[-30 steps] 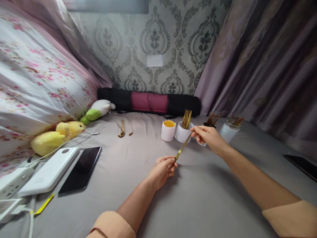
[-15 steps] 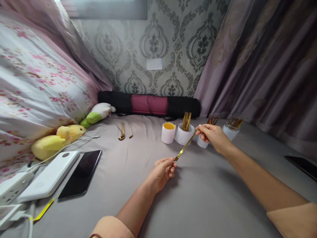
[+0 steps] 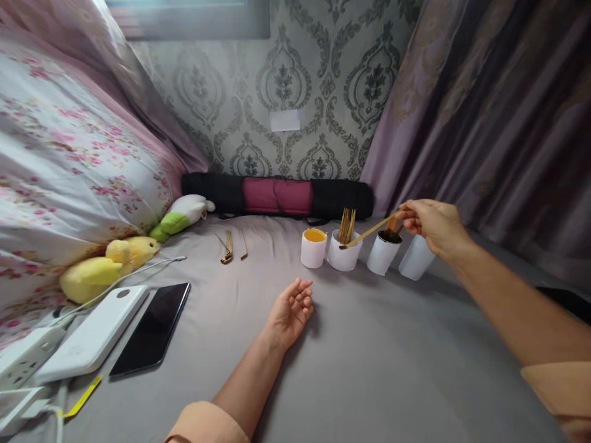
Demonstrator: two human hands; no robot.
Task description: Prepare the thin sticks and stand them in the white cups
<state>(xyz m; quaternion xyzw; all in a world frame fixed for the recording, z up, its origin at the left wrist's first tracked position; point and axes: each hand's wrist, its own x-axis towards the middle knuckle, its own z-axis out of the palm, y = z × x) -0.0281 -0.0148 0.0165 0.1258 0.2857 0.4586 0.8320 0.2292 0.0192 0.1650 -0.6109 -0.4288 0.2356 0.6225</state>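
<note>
By the 4 white cups, the right hand pinches a golden stick near 1 end; the left hand curls loosely, holding nothing. A steady pinch should keep it off the cups.

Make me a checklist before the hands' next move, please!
1. Stick held: ok, one end is in the right hand.
2. Left hand free: ok, it holds nothing.
3. Stick's dark tip clear of the second cup from the left: cannot tell.
4. Rightmost cup, mouth in sight: not ok, the right hand hides it.
5. Sheet free of loose sticks: not ok, some lie there.
6. Left-side phone away from cups: ok.
</note>
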